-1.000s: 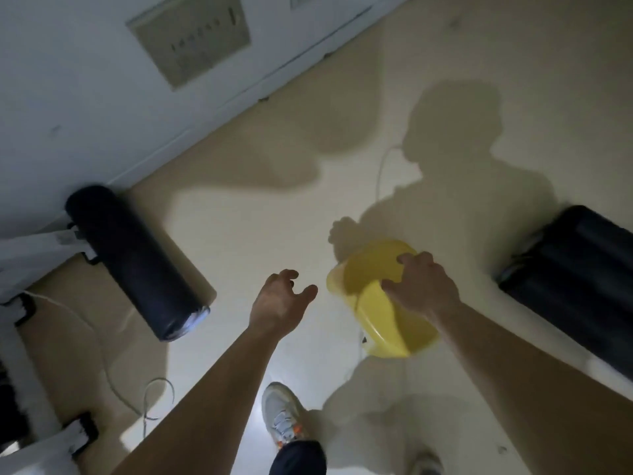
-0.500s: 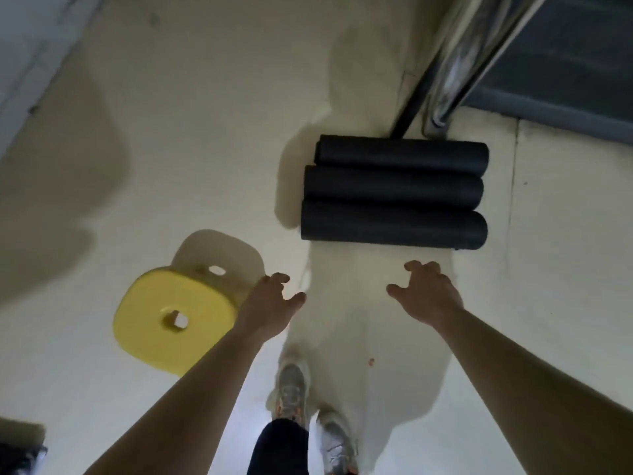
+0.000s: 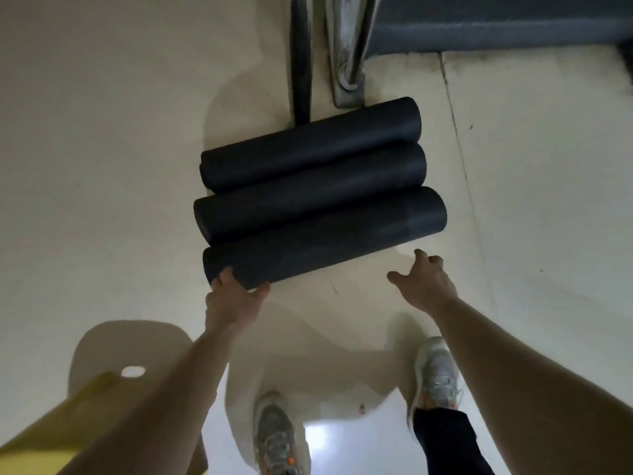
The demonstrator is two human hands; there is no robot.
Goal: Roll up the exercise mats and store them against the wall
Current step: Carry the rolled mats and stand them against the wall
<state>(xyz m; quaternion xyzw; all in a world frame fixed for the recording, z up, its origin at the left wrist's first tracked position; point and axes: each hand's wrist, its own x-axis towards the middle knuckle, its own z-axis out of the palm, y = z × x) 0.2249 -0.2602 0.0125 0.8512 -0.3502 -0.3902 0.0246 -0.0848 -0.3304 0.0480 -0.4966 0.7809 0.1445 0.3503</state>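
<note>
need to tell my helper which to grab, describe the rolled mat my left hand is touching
Find the metal post standing on the pale floor; three black rolled mats lie side by side before it. Take the nearest mat, farthest from the post and closest to the shoes, the only one the left hand touches.

In view are three rolled black mats (image 3: 310, 156) (image 3: 308, 195) (image 3: 323, 240), two hands (image 3: 236, 301) (image 3: 424, 286), two shoes (image 3: 277, 437) (image 3: 436, 375) and one yellow stool (image 3: 51, 437).

Left hand (image 3: 236, 301) touches the nearest of 3 rolled mats (image 3: 310, 195); right hand (image 3: 424, 285) hovers near.
</note>
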